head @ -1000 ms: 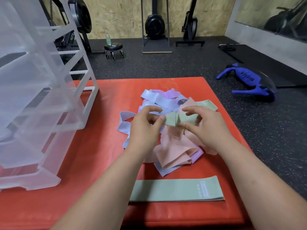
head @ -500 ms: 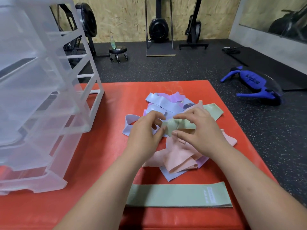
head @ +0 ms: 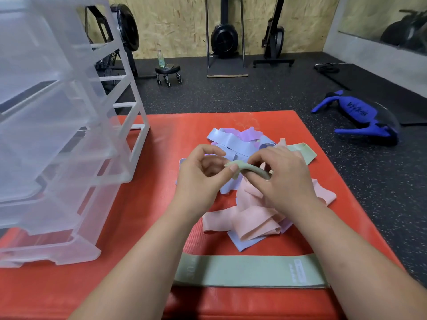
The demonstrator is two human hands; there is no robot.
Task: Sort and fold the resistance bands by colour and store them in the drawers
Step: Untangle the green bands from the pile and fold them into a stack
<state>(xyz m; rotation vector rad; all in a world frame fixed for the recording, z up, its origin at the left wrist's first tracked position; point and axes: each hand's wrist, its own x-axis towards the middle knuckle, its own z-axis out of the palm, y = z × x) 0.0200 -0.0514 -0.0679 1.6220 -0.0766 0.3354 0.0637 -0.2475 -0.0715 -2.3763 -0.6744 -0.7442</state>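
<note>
While the left hand (head: 201, 176) pinches one end of a sage-green band (head: 253, 171) between thumb and forefinger, the right hand (head: 284, 181) curls its fingers round the rest of it, so the strip sits doubled into a tight fold between the two. Both hands hold it just above the heap of loose bands (head: 249, 213), likely so the fold can be squared without snagging anything underneath.

Below them the heap is unsorted: pinks nearest the person, pale blue and lilac on the far side, and a second green end (head: 302, 151) poking out at the far right. A flat green band (head: 249, 271) lies straight along the front of the red mat (head: 147, 204), just inside its near edge. It looks to me like the start of a green stack, which would explain why green is being worked first.

On the left of the mat stands the clear drawer unit (head: 57, 135), with drawers that seem pulled part-way out. A strip of bare red separates it from the heap, enough for a hand to travel across. To the right there is less room, where a pink tail reaches near the mat's edge above the dark floor.
</note>
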